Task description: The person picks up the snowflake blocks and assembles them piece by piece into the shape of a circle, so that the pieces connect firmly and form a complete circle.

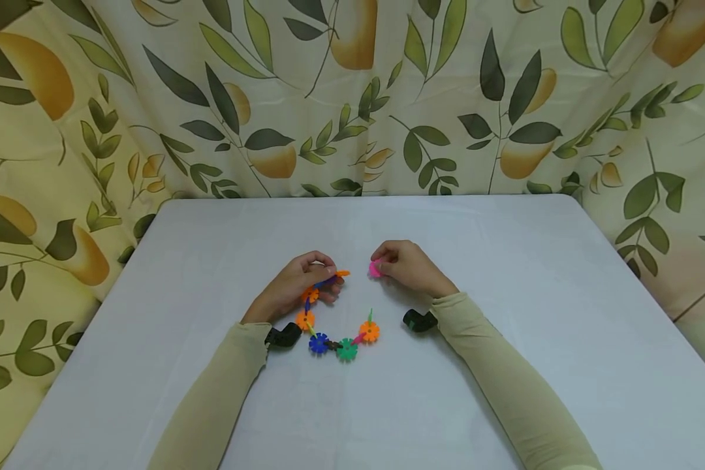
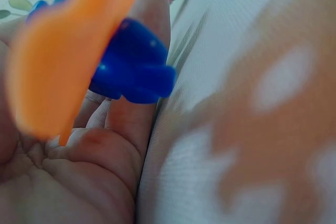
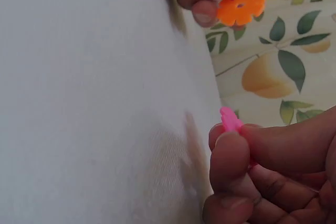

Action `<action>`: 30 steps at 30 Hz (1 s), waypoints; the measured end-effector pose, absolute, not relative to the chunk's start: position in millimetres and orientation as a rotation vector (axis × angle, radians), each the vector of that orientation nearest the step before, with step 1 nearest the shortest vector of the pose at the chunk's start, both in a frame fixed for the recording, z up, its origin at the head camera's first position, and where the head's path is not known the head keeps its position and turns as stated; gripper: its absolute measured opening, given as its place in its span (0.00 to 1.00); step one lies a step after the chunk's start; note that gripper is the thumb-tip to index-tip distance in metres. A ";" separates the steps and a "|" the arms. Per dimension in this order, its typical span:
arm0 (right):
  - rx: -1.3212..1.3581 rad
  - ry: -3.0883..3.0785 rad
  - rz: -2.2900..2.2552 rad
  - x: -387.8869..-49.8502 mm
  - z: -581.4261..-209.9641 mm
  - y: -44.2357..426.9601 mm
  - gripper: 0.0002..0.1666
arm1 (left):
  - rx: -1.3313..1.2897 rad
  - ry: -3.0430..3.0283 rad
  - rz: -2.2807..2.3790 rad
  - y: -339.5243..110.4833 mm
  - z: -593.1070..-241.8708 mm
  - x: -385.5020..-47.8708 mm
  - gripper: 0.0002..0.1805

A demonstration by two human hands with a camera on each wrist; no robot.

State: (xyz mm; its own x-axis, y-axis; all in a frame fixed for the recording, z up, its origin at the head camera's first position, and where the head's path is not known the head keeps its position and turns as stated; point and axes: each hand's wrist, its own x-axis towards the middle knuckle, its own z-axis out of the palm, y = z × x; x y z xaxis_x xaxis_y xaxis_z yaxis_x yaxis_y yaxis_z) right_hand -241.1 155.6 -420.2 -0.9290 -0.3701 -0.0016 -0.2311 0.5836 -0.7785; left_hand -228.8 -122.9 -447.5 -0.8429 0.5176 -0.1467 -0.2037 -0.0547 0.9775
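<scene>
A curved chain of interlocking snowflake discs lies on the table, with orange, blue and green discs such as the green disc near its bottom. My left hand grips its upper left end, where an orange end disc sticks out past the fingertips. Close up in the left wrist view, a blurred orange disc stands before a blue disc. Between thumb and fingers, my right hand pinches a pink disc, partly covered by the fingertips. A gap separates the pink disc from the chain.
Both hands work above a white-covered table. A leaf-and-fruit patterned curtain hangs behind it and at both sides. Black wrist cameras, such as the right wrist camera, jut inward beside the chain.
</scene>
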 end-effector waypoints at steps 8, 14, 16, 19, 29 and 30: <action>-0.495 2.440 -1.469 -236.4 -415.7 151.8 0.12 | 0.355 1.741 1.957 -122.6 -450.2 -229.6 0.08; -0.478 2.340 -1.541 -233.4 -411.5 146.4 0.13 | 0.345 1.763 1.935 -123.0 -450.1 -230.2 0.10; -0.470 2.311 -1.563 -231.6 -409.9 144.2 0.12 | 0.339 1.761 1.935 -123.2 -449.8 -230.2 0.11; -0.469 2.284 -1.588 -229.2 -409.0 140.2 0.10 | 0.336 1.757 1.929 -123.4 -449.3 -229.9 0.12; -0.464 2.299 -1.586 -224.9 -410.6 130.4 0.06 | 0.334 1.752 1.924 -122.6 -446.6 -227.8 0.12; -0.459 2.291 -1.594 -224.7 -411.2 129.7 0.06 | 0.338 1.751 1.923 -122.5 -446.5 -227.7 0.11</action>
State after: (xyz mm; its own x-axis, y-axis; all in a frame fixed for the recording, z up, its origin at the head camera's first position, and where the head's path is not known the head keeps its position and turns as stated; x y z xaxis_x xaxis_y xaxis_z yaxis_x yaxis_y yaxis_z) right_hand -224.7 129.7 -411.2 -0.8999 -0.4304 -0.0709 -0.0830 0.3286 -0.9408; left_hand -227.7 -122.5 -446.5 -0.8374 0.5243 -0.1546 -0.2027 -0.0353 0.9786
